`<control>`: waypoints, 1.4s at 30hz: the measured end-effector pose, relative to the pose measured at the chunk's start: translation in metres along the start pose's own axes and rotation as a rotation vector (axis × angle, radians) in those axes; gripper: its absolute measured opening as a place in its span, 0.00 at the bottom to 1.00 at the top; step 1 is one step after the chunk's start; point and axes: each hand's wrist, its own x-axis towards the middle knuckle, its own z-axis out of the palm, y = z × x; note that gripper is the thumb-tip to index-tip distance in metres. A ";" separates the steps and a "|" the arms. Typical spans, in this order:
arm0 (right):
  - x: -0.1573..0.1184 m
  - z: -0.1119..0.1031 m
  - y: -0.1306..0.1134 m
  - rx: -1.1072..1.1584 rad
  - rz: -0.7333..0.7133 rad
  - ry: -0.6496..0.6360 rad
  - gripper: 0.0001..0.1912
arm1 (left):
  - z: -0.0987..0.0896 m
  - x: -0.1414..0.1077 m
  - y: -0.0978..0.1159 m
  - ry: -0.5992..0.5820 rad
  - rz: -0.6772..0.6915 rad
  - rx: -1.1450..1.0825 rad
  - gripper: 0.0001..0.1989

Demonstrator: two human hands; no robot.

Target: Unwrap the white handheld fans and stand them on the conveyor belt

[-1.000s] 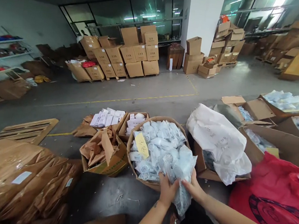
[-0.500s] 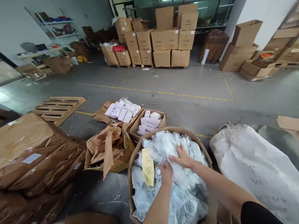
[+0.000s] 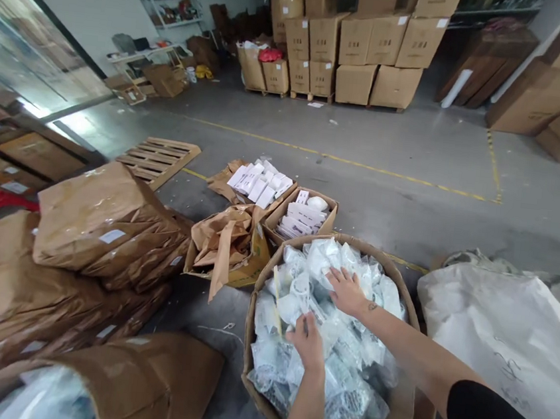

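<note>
A large round-sided cardboard box (image 3: 259, 287) stands in front of me, full of pale items in clear plastic and bubble wrap (image 3: 347, 403). My right hand (image 3: 348, 293) lies with fingers spread on the wrapped items toward the far side. Nearer to me, my left hand (image 3: 307, 340) hovers over or lightly touches the pile, fingers apart and curved, with nothing visible in them. Just left of it, a yellow paper sheet (image 3: 277, 301) stands almost edge-on among the bags, so its writing is hidden.
Behind the box are a carton of white packets (image 3: 303, 220), more white packets (image 3: 263, 182) and a carton of brown paper (image 3: 227, 237). Brown wrapped bundles (image 3: 107, 231) fill the left, near an open carton (image 3: 151, 383). A white sack (image 3: 502, 333) lies right. A wooden pallet (image 3: 158, 160) sits farther back.
The view has swung right and downward. The yellow sheet has turned from facing me to nearly edge-on. My left hand has drawn back slightly from the wrapped items; my right hand stays on them.
</note>
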 end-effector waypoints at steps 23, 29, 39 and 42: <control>0.028 0.015 -0.063 -0.132 -0.134 -0.081 0.26 | -0.064 -0.064 -0.047 0.095 -0.134 0.160 0.25; 0.008 0.047 -0.042 -0.220 -0.051 -0.091 0.27 | -0.060 -0.054 -0.076 -0.062 -0.221 0.480 0.21; 0.002 0.027 -0.031 -0.273 -0.047 -0.210 0.19 | -0.123 -0.099 -0.060 -0.446 -0.148 0.446 0.29; 0.004 0.003 -0.046 -0.295 -0.043 -0.230 0.16 | -0.164 -0.129 -0.073 -0.377 -0.094 0.328 0.24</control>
